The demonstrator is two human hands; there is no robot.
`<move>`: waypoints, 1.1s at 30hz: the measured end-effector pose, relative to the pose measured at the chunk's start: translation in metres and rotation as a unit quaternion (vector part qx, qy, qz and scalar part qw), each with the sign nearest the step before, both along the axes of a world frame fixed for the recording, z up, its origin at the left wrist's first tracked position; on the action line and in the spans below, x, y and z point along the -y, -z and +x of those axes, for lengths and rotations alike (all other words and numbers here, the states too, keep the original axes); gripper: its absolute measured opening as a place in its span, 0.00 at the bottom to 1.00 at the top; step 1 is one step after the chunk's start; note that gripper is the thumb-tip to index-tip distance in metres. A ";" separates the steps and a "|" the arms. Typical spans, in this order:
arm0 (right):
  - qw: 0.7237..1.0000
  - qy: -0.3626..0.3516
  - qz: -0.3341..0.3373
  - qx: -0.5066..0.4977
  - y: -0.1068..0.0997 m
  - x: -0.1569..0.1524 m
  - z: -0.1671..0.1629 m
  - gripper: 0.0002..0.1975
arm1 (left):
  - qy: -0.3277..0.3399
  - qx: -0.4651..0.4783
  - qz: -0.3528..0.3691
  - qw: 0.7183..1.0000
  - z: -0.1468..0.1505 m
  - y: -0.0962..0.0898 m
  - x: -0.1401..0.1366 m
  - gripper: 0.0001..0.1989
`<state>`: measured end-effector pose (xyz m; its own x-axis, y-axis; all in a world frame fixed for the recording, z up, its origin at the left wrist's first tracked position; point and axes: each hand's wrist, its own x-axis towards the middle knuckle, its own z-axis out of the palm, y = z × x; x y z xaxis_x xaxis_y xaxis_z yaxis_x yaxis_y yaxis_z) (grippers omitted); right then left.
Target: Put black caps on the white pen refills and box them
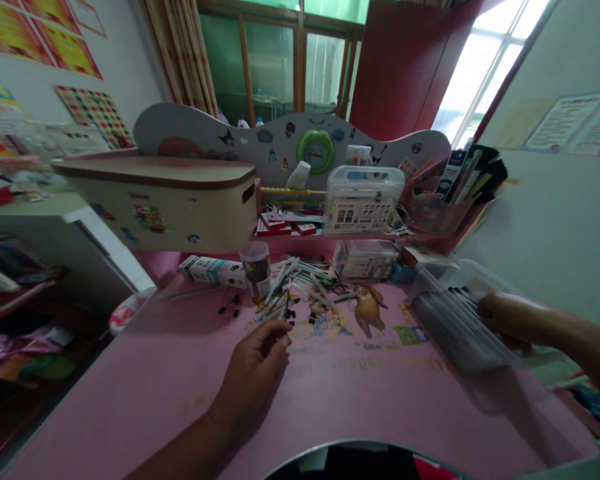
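A clear plastic case [455, 320] packed with dark pens lay tilted near the desk's [155, 380] right edge, blurred. A loose heap of pens [290, 290] and small black caps sprawled toward the desk's back edge.

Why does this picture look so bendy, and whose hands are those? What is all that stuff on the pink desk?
The picture comes from a small camera worn on a person's head, looking down at their own two bare hands. Its wide lens bends the edges. There is no machine here.

The left hand rests on the pink desk, fingertips at a loose pile of pens with little black caps scattered beside it. The right hand holds a clear plastic box that seems packed with dark pens; it is blurred.

Behind the pile stand a small round tub and a long carton. Further back are a clear carry case, a green clock and a cream box with a brown lid.
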<state>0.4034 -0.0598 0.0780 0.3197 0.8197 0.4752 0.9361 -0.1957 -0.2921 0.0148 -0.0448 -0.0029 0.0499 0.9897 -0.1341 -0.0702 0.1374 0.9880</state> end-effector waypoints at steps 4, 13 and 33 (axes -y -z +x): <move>0.998 -0.029 -0.036 0.050 -0.015 -0.001 0.005 0.33 | -0.066 0.067 -0.022 0.995 -0.003 0.002 -0.007 0.15; 0.957 -0.253 -0.123 0.066 -0.053 -0.019 -0.047 0.10 | -0.087 0.099 -0.020 0.991 -0.006 0.007 -0.018 0.16; 0.899 -0.426 -0.085 0.051 0.080 -0.057 -0.218 0.08 | -0.124 0.091 -0.016 0.988 -0.013 0.010 -0.027 0.14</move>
